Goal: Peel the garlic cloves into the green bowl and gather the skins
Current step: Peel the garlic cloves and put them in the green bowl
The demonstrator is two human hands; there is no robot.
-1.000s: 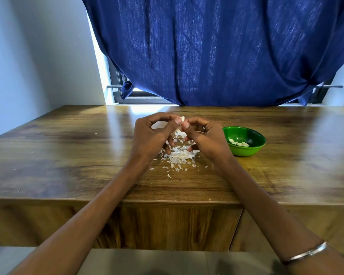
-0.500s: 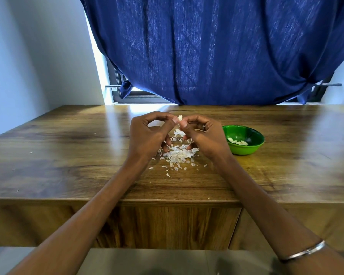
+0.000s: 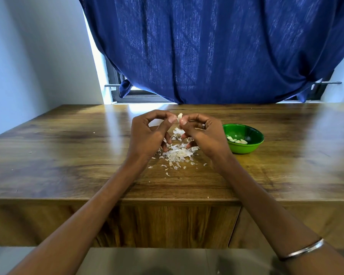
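A small white garlic clove is held up above the table between both hands. My left hand pinches its left side with thumb and forefinger. My right hand pinches it from the right, other fingers curled. Below the hands lies a loose pile of white garlic skins on the wooden table. To the right stands the green bowl with a few peeled cloves inside.
Stray skin flakes are scattered towards the table's front edge. A blue curtain hangs over the window behind the table. White wall stands at the left.
The hands stay in place over the pile; more of the clove shows above the fingertips, and the thumbs have shifted slightly on it.
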